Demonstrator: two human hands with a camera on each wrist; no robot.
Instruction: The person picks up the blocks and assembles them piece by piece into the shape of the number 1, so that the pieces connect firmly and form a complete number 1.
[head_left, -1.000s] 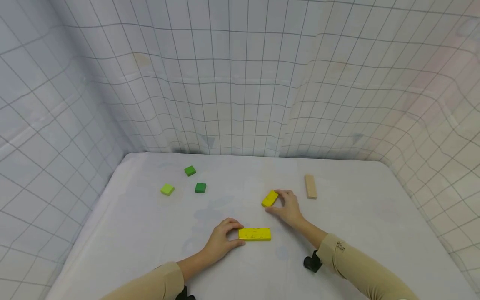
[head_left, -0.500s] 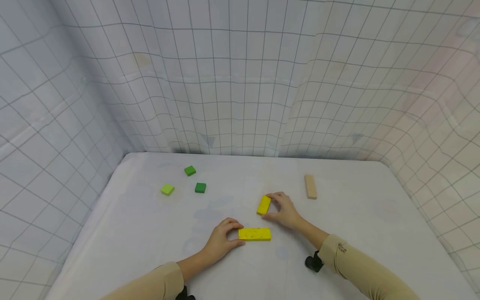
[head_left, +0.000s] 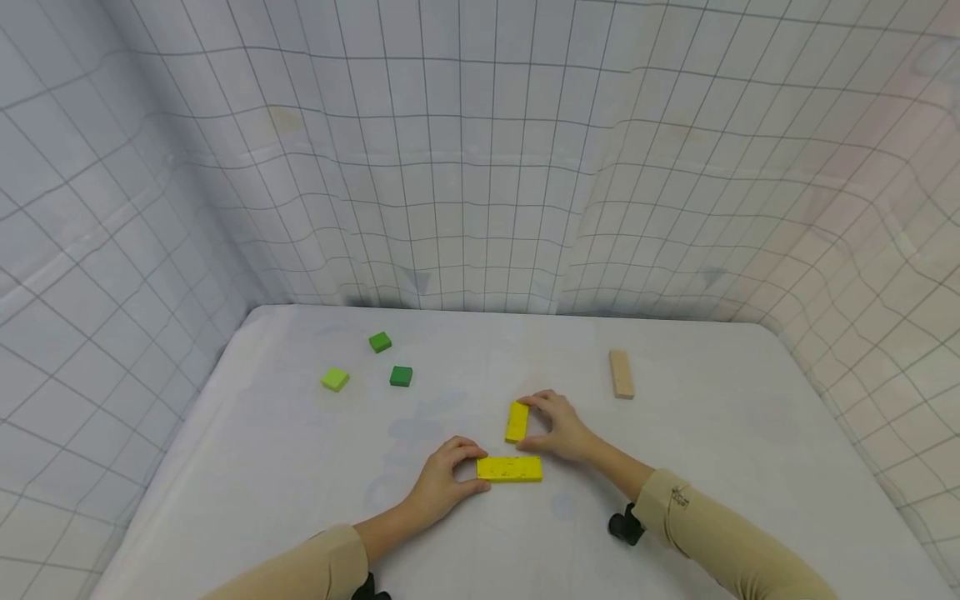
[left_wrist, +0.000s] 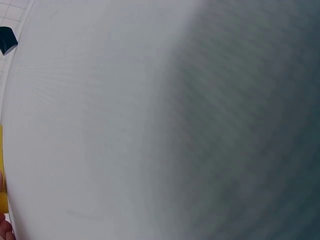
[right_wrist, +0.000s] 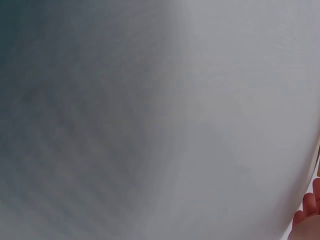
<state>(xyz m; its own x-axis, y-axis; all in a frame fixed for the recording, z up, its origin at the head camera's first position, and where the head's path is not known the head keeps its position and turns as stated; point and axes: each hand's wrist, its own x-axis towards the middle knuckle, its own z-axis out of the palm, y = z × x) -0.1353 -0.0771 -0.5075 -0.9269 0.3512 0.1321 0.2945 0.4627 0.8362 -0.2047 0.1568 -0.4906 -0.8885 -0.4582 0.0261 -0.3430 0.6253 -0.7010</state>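
Observation:
A long yellow block (head_left: 510, 469) lies flat across the middle of the table. My left hand (head_left: 438, 483) grips its left end between thumb and fingers. Just behind it, my right hand (head_left: 558, 429) pinches a shorter yellow block (head_left: 517, 422) by its two ends, the thumb at the near end and the fingers at the far end. That shorter block stands nearly at right angles to the long one, with a small gap between them. The wrist views show mostly white cloth, with a sliver of yellow block (left_wrist: 3, 200) at the left wrist view's edge.
Three small green blocks lie at the back left: a light green block (head_left: 335, 380), a mid-green block (head_left: 380, 342) and a dark green block (head_left: 401, 376). A plain wooden block (head_left: 622, 373) lies at the back right. White gridded cloth walls (head_left: 495, 208) enclose the table.
My right hand has moved the shorter yellow block left and toward me, closer to the long one, turning it from a slant to nearly straight. My left hand and the long block have stayed put.

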